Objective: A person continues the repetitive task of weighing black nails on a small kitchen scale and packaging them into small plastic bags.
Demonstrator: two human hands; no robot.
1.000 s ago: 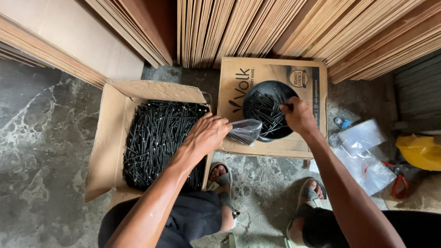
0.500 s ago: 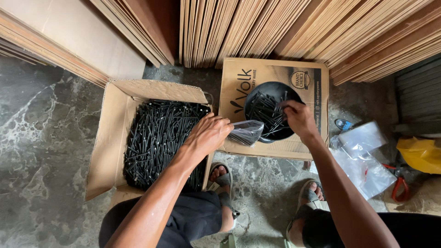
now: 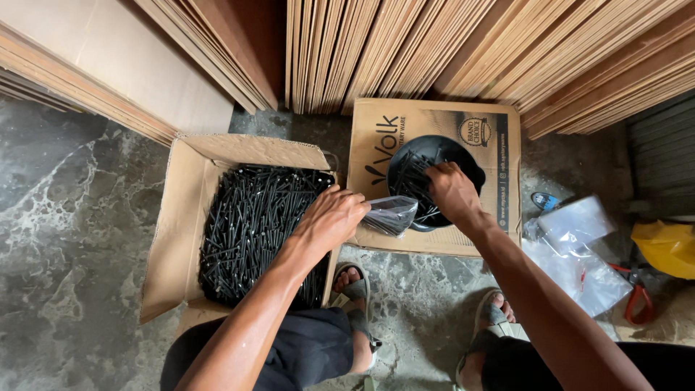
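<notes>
R hand (image 3: 450, 190) deeper in black bowl (image 3: 470, 156), gripping screws (image 3: 413, 181) | L hand (image 3: 331, 219) unchanged, clamped on plastic bag (image 3: 391, 215)

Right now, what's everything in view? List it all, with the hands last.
open box: one, brown, left on floor
screws: many, black, filling the open box
flat box: one, brown, centre
bowl: one, black, on flat box, holding screws
small bag: one, clear, in left hand
plastic bags: several, clear, right on floor
boards: many, tan, stacked on edge behind
left hand: holds small bag
right hand: in bowl
</notes>
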